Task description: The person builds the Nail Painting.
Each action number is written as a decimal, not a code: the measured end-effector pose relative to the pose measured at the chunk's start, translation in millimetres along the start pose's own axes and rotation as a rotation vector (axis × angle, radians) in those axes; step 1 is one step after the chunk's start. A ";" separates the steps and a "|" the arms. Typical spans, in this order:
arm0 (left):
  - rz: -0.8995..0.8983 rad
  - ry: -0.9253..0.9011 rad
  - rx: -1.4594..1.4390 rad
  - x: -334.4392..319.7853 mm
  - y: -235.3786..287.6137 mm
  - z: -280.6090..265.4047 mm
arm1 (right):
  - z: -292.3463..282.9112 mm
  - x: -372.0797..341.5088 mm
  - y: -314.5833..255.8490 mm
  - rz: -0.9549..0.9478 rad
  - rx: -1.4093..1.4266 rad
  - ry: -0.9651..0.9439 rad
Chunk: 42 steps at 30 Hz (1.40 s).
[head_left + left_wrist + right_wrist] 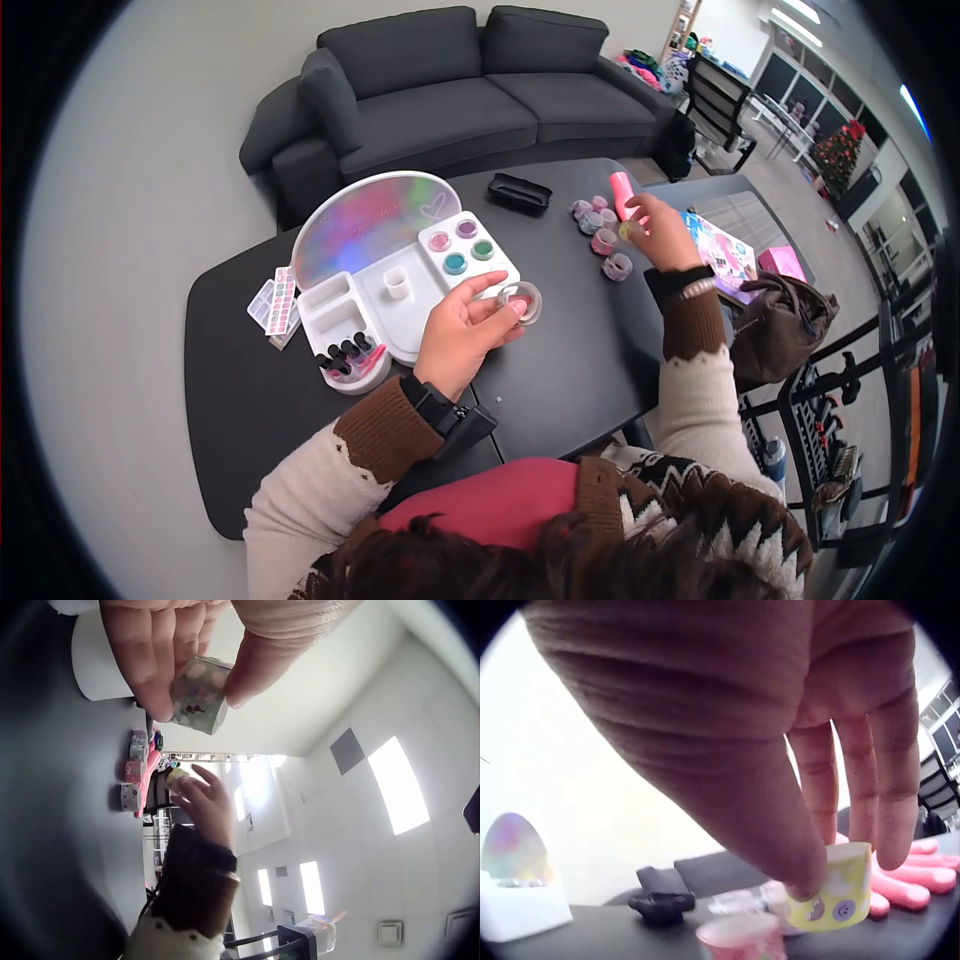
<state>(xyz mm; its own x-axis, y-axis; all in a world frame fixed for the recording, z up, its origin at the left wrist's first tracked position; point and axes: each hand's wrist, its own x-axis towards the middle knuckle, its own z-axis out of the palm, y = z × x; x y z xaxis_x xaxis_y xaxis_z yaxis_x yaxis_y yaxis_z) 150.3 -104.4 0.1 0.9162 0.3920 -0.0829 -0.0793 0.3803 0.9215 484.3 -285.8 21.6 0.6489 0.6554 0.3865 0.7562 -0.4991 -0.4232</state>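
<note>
My left hand (462, 328) pinches a small roll of patterned tape (199, 697) between thumb and fingers. It is pale green with a printed pattern and is held in front of the white organizer (400, 335). At the right of the table, my right hand (662, 236) pinches a yellow roll of tape (844, 892) with smiley prints between thumb and fingers. Just left of that hand are several more rolls, among them a pink roll (603, 241) and a pale roll (617, 267). A pink thing with finger-like prongs (911, 883) lies behind the yellow roll.
The organizer has a shimmering backboard (370, 225), a white cup (397, 282), pots of colour (456, 263) and black-capped bottles (346, 356). Sheets of small designs (281, 302) lie to its left. A black case (519, 193) sits behind; a box (720, 250) and brown bag (785, 325) are right.
</note>
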 end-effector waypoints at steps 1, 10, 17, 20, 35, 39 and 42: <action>0.010 0.016 0.004 -0.2 0.7 -0.7 | -13.1 -11.9 -34.0 -0.038 0.079 0.029; 0.128 0.053 0.001 -8.5 7.2 -2.8 | -2.7 -108.1 -189.1 -0.321 0.668 -0.085; 0.151 0.056 0.072 -13.6 0.2 -2.5 | 12.6 -116.6 -189.9 -0.380 0.401 -0.056; 0.150 0.071 0.044 -12.3 0.1 -1.6 | 14.4 -115.8 -195.4 -0.363 0.385 0.009; -0.009 0.021 0.035 -9.5 0.9 -8.7 | 20.6 43.2 12.4 0.102 -0.237 -0.234; 0.011 0.007 0.059 -10.5 3.9 -17.5 | 33.5 46.9 29.8 0.188 -0.078 -0.110; 0.024 0.024 0.078 -9.3 17.3 -19.4 | 21.5 39.1 9.5 0.062 -0.158 -0.107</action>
<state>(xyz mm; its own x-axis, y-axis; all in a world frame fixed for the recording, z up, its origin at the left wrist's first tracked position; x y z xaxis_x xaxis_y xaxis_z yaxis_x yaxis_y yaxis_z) 132.8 -85.2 9.4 0.9047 0.4205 -0.0682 -0.0700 0.3047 0.9499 515.0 -252.8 15.0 0.6884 0.6730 0.2704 0.7243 -0.6179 -0.3060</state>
